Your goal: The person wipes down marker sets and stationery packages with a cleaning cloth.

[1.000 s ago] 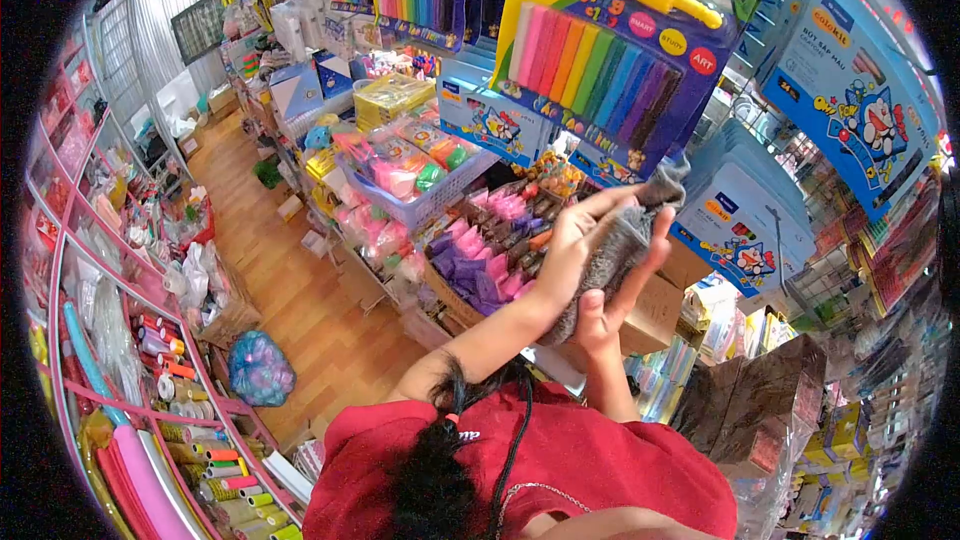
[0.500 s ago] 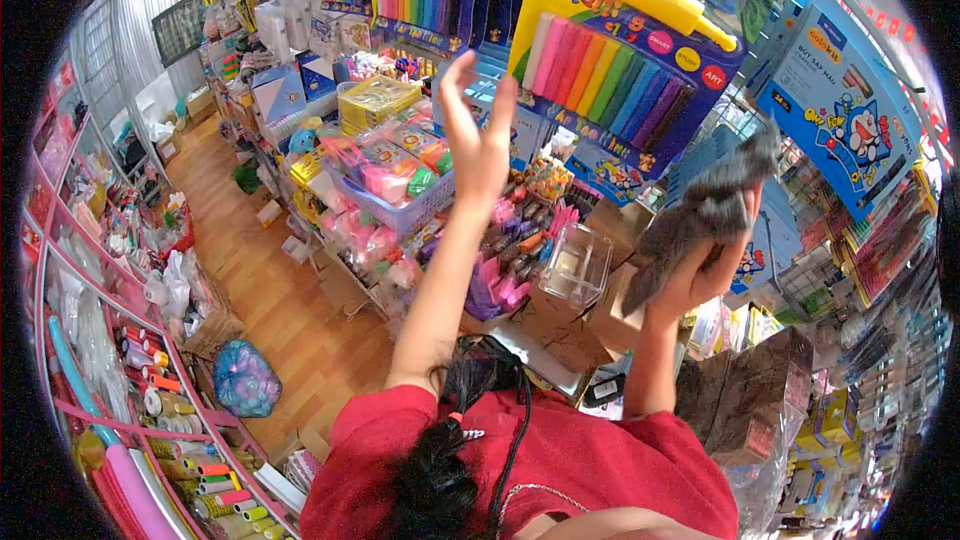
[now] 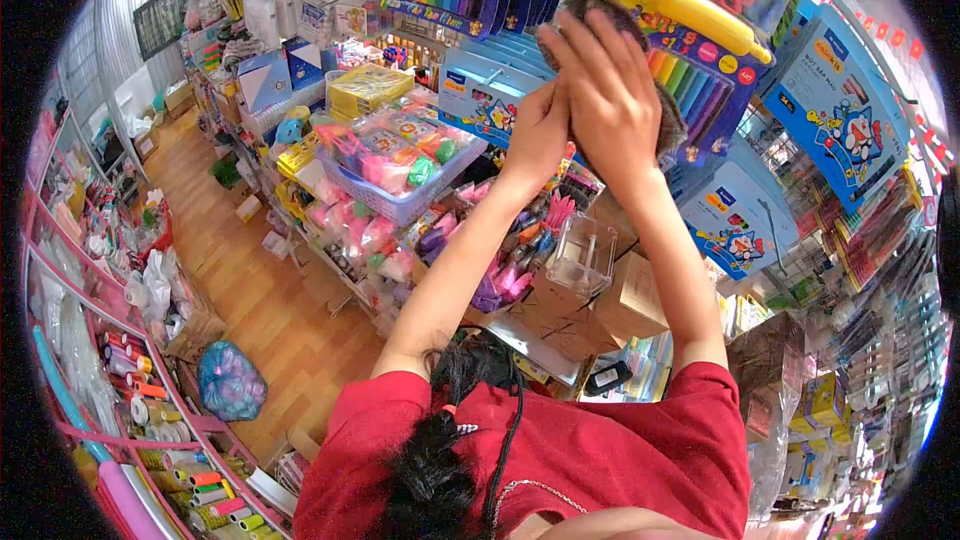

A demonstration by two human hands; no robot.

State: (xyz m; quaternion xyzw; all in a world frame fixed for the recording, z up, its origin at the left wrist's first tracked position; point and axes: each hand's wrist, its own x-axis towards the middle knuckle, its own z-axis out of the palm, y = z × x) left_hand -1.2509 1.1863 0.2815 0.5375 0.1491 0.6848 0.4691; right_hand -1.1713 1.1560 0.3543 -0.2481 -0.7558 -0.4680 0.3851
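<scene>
My right hand (image 3: 612,100) lies over a dark grey cloth (image 3: 670,122), fingers pressed together, holding it against the front of a hanging modelling clay pack (image 3: 715,25). This pack has a yellow roller, cutters and a row of coloured sticks, partly covered by hand and cloth. Close beside the right hand, my left hand (image 3: 538,135) is at the pack's lower left edge. Its fingertips are mostly hidden behind the right hand, so I cannot see whether it grips the pack.
Blue crayon boxes (image 3: 840,105) hang at the right, more (image 3: 480,95) at the left. Below stand a lilac basket (image 3: 395,202) of bagged goods, a clear plastic box (image 3: 582,255) and cardboard boxes (image 3: 632,295). A wooden-floored aisle (image 3: 290,320) and a pink-framed shelf (image 3: 130,315) lie left.
My right hand has swung up and left, bringing the cloth onto the pack. My left hand has moved right and down, meeting the right hand. The pack has shifted right in view.
</scene>
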